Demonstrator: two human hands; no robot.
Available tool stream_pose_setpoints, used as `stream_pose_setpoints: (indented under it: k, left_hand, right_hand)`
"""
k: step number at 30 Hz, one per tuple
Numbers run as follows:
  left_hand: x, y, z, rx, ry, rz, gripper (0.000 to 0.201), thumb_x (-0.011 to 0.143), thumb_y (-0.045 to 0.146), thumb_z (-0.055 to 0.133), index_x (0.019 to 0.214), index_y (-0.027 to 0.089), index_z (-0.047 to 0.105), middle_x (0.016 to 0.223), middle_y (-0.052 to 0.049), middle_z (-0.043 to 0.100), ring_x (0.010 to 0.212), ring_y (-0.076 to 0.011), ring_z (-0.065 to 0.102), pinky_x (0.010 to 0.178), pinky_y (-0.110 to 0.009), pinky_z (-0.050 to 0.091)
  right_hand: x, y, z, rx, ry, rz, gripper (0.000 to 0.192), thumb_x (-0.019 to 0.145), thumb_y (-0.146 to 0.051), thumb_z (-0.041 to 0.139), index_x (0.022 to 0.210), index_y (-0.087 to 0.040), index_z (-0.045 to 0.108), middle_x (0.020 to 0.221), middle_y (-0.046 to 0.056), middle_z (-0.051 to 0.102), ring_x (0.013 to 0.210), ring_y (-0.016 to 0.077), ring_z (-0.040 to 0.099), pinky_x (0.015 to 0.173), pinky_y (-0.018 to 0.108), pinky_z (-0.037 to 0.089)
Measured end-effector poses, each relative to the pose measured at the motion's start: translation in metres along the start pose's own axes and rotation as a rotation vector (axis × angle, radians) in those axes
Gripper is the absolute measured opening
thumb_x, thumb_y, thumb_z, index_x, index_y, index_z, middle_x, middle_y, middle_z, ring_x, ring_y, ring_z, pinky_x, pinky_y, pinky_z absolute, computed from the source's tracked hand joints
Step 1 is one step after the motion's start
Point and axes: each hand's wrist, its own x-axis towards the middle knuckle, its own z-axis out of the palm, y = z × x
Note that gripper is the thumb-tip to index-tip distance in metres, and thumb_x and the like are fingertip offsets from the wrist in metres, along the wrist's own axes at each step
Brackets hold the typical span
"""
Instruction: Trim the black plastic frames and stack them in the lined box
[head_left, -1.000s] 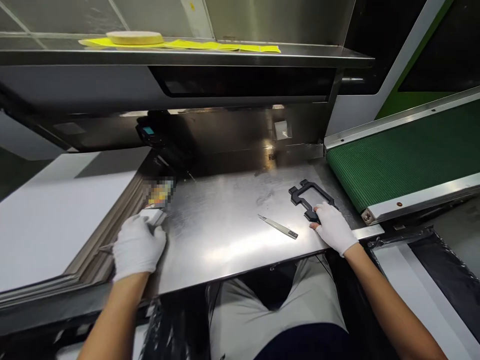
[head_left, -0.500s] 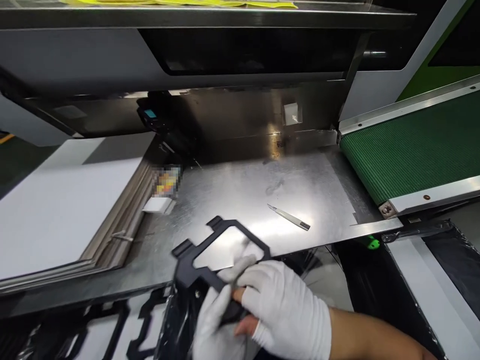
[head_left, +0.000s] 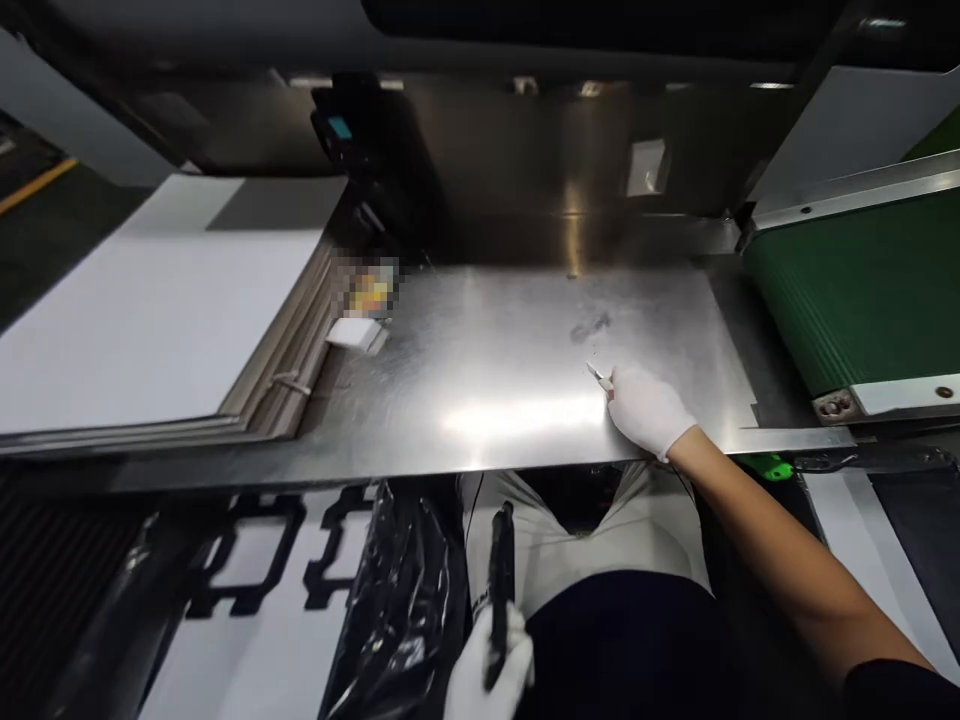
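Observation:
My right hand (head_left: 646, 408), in a white glove, is closed on a slim craft knife (head_left: 596, 376) over the metal bench. The blade points up and to the left, and most of the handle is hidden in the fingers. Lower down, my gloved left hand (head_left: 491, 665) grips a black plastic frame (head_left: 501, 575) in front of my lap. That frame is now seen nearly edge-on, so its opening does not show.
A tied stack of white boards (head_left: 172, 300) lies at the left, beside a small white block (head_left: 358, 334). The metal bench (head_left: 487, 350) ends at a green conveyor belt (head_left: 870, 290). Below the bench's front edge are more black frames (head_left: 292, 530) and black plastic film (head_left: 405, 600).
My right hand has left the black frame and picked up the craft knife from the bench. My left hand has lowered the frame and turned it edge-on. The view has tilted down.

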Motion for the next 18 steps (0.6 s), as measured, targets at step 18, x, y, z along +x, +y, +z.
stream_pose_setpoints:
  k: [18]
  left_hand:
    - [0.001, 0.023, 0.037, 0.083, -0.393, -0.013, 0.005, 0.081, 0.019, 0.060, 0.086, 0.021, 0.061, 0.081, 0.001, 0.065, 0.078, -0.0186, 0.056, 0.074, -0.032, 0.047]
  right_hand:
    - [-0.178, -0.004, 0.121, 0.277, -0.555, -0.327, 0.042, 0.118, -0.049, 0.032, 0.105, -0.025, 0.064, 0.091, 0.003, 0.078, 0.079, 0.0227, 0.074, 0.067, 0.032, 0.043]
